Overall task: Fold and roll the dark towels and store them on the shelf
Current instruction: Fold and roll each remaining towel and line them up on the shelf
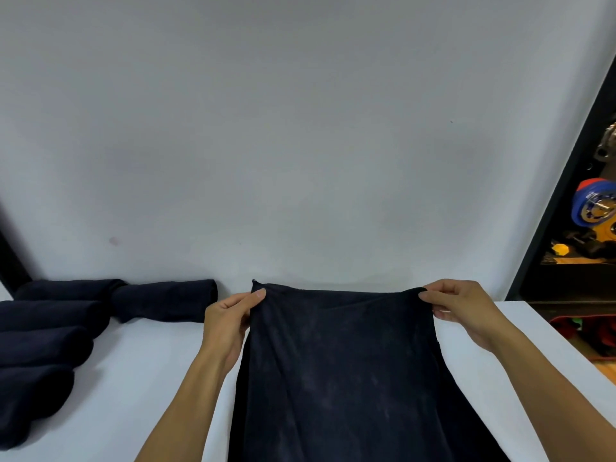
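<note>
Over the counter point(150, 361), a limp, likely light dark towel point(340, 361) is being pinched at its corners by left hand point(230, 315) and right hand point(466, 311).

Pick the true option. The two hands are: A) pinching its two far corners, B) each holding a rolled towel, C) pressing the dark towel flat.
A: the left hand and the right hand each pinch a far corner of the dark towel, while the rolled towels lie untouched at the left.
</note>
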Tool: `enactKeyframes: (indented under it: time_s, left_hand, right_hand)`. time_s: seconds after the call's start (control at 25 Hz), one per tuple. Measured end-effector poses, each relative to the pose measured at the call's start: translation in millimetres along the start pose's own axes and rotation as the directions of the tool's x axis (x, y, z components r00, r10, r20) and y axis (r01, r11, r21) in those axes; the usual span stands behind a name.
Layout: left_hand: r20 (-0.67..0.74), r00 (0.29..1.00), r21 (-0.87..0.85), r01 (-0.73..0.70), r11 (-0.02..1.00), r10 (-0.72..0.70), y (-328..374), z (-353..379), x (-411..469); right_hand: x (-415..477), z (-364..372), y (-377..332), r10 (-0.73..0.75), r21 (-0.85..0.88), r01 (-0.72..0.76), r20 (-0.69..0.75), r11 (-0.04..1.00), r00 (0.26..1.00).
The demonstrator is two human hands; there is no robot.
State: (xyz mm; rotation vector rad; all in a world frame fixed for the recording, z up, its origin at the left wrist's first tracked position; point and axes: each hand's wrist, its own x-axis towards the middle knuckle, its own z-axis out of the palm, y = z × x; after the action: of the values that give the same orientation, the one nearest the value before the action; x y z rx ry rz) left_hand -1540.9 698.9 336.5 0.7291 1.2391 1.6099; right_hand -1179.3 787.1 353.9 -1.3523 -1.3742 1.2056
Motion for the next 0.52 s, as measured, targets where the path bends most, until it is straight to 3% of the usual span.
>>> enactKeyframes:
  time_s: [0.24,0.52]
  left_hand:
    - [-0.038,0.993,-0.168,-0.115,0.979,0.11,57,7,-2]
    - [-0.023,0.892,-0.245,-0.442,0.863,0.451,159,27,-27]
  right_hand:
    - [-9,-14,-76,-0.24,0.094,0.257,-0.164,0.962,0.957]
    - [-42,-27,-169,-0.5,0.224,0.546,-0.234,0.807,0.834]
